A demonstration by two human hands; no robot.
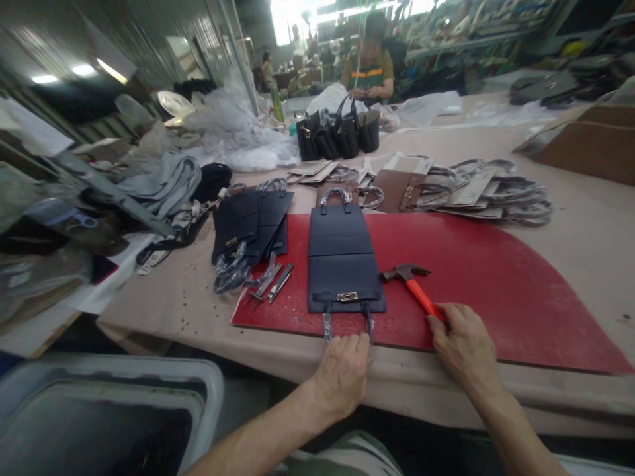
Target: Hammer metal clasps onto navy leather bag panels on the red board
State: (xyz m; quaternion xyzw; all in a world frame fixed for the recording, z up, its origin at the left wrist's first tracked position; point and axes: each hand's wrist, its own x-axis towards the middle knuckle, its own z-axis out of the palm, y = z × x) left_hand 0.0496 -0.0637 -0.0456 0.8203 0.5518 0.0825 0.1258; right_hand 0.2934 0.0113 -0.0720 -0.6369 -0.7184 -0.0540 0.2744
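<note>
A flat dark navy bag piece (pixel 342 261) with a metal clasp lies on the red mat (pixel 496 291). Its near handle, wrapped in clear plastic, hangs over the mat's front edge. My left hand (pixel 342 371) is closed on that handle. My right hand (pixel 461 344) grips the orange handle of a hammer (pixel 414 284), whose dark head rests on the mat just right of the bag piece.
A stack of navy bag pieces (pixel 251 228) and metal tools (pixel 270 284) lie left of the mat. Brown pieces and wrapped handles (pixel 476 192) lie behind it. Finished black bags (pixel 340 135) stand farther back. A person sits at the far end. A grey bin (pixel 109 410) stands at lower left.
</note>
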